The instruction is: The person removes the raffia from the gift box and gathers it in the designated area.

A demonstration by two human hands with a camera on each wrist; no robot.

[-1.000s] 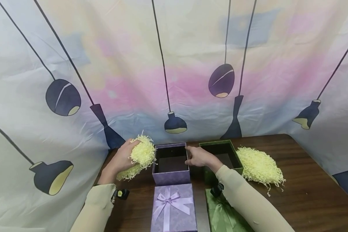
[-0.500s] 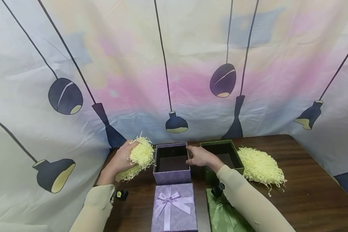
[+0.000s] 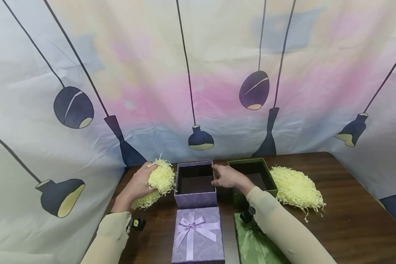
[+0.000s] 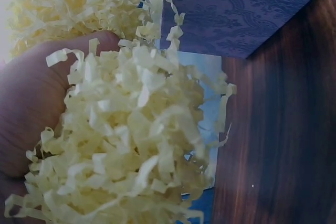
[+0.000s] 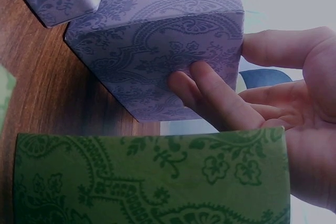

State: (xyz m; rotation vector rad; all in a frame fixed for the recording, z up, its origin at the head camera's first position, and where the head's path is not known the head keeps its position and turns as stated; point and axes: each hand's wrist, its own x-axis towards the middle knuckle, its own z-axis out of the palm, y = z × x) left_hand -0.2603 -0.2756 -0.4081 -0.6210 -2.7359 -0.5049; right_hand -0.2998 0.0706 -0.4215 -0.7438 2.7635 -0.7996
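My left hand (image 3: pixel 139 183) grips a clump of pale yellow shredded paper (image 3: pixel 161 178), left of the purple gift box (image 3: pixel 195 200). Loose strands of the shredded paper (image 4: pixel 126 135) hide most of its fingers in the left wrist view. The purple box stands uncovered, its dark inside showing. My right hand (image 3: pixel 229 177) holds the box's right wall: thumb and forefinger are at the rim, while other fingers (image 5: pixel 218 95) lie against the patterned outer side. Part of the thumb's tip may be hidden by the wall.
A purple lid (image 3: pixel 198 238) with a ribbon bow lies in front of its box. Under my right forearm are an uncovered green box (image 3: pixel 267 176) and its bowed green lid (image 3: pixel 250 242). More shredded paper (image 3: pixel 297 189) lies at the right on the wooden table (image 3: pixel 353 220).
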